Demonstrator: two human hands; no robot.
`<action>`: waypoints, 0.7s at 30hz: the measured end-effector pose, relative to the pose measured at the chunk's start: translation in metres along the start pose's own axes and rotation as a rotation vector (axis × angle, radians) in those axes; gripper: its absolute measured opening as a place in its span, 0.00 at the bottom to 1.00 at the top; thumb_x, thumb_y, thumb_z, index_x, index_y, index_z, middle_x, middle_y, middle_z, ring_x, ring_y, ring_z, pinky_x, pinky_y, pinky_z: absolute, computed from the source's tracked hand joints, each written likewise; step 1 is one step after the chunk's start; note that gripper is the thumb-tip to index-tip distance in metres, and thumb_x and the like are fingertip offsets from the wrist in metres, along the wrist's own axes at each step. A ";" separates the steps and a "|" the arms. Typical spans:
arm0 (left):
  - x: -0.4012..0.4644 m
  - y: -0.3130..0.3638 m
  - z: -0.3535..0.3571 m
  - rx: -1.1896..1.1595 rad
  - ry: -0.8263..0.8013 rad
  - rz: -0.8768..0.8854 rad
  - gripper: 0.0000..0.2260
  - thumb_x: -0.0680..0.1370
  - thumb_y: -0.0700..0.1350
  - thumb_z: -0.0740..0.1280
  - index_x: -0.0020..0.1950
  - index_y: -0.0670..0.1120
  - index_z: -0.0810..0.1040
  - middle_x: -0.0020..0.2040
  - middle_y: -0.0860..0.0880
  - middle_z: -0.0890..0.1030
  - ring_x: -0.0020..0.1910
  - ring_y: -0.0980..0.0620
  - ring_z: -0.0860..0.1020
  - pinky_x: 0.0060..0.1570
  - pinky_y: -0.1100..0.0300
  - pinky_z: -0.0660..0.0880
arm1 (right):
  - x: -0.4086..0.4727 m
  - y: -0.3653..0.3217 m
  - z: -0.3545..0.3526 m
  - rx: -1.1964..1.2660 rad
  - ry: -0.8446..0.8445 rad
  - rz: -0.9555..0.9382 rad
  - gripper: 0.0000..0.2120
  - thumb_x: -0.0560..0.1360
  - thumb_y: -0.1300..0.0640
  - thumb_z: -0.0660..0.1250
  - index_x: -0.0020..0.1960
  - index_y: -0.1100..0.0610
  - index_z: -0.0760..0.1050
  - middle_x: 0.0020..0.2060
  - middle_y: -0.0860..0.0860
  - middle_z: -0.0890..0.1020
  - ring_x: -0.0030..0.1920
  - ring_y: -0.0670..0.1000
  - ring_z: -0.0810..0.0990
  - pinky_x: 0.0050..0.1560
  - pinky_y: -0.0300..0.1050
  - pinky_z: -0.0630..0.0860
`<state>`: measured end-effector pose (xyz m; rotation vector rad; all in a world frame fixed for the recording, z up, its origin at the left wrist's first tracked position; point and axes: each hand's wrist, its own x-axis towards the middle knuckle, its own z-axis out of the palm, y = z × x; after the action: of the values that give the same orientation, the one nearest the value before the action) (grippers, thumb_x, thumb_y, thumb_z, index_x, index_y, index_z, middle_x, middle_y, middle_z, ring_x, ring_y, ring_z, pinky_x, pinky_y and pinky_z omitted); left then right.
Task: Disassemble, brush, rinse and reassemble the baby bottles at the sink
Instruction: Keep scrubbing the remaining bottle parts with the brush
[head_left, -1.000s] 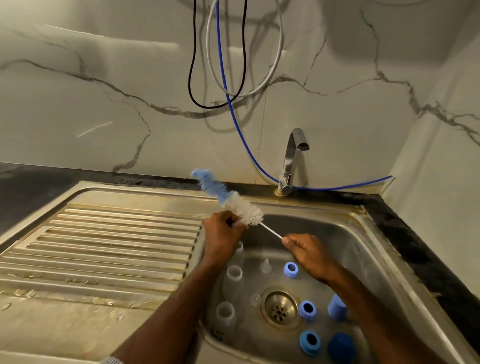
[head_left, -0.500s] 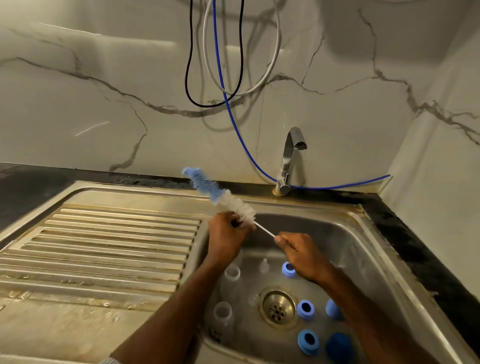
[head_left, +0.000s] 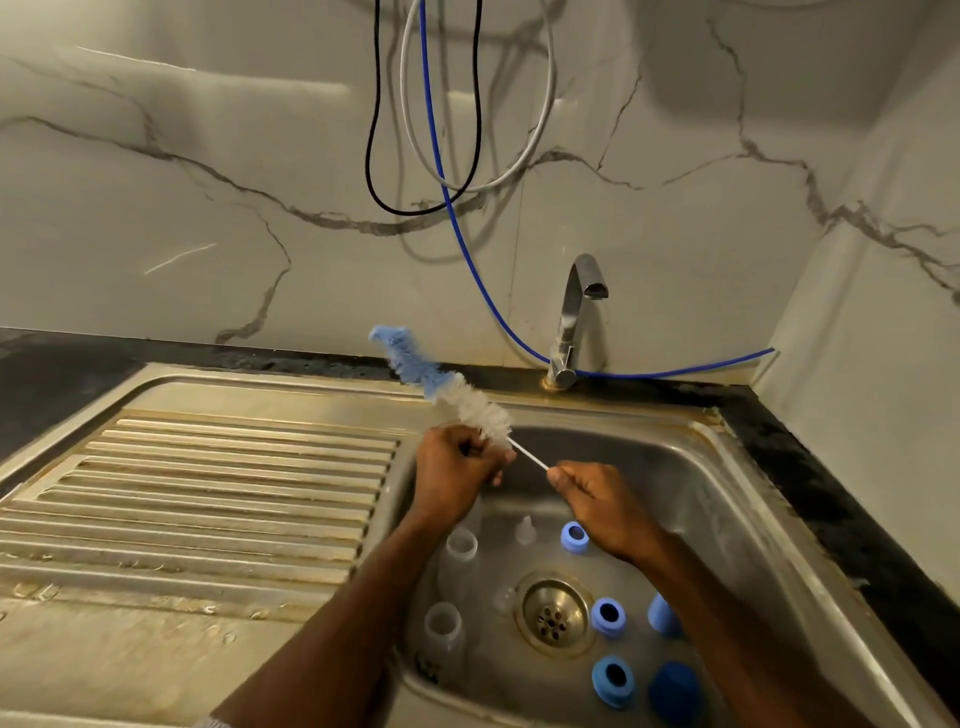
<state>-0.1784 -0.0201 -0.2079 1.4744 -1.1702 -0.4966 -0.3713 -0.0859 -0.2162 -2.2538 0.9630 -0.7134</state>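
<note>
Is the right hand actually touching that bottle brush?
Touching. The head view shows the right hand pinching the thin white handle of the bottle brush at its fingertips.

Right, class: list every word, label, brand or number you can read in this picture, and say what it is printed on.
No readable text anywhere.
Clear bottles: any markings too faint to read.
Blue rings, brush, tap, sink rim: no print shows.
</note>
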 end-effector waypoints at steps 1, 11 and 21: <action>-0.001 0.001 0.003 0.001 -0.022 0.020 0.08 0.74 0.42 0.76 0.37 0.40 0.83 0.30 0.46 0.83 0.31 0.48 0.82 0.37 0.60 0.80 | 0.001 -0.002 0.002 0.007 0.022 -0.013 0.19 0.84 0.55 0.60 0.33 0.52 0.69 0.27 0.45 0.70 0.29 0.42 0.69 0.33 0.38 0.65; 0.011 -0.010 -0.019 -0.450 -0.198 -0.157 0.04 0.77 0.35 0.70 0.49 0.35 0.83 0.38 0.39 0.83 0.36 0.47 0.80 0.43 0.56 0.80 | -0.010 0.001 -0.020 0.309 -0.186 0.153 0.18 0.85 0.56 0.57 0.36 0.57 0.68 0.25 0.46 0.66 0.25 0.41 0.63 0.27 0.31 0.63; 0.015 -0.013 -0.031 -0.624 -0.105 -0.130 0.09 0.74 0.41 0.71 0.50 0.36 0.82 0.41 0.41 0.83 0.39 0.49 0.80 0.45 0.57 0.80 | -0.014 0.012 -0.031 0.360 -0.139 0.253 0.19 0.85 0.55 0.58 0.35 0.54 0.67 0.24 0.46 0.65 0.23 0.42 0.60 0.24 0.34 0.59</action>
<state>-0.1412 -0.0193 -0.2069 0.9904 -0.8863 -0.9417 -0.4060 -0.0914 -0.2063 -1.8054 0.9456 -0.5586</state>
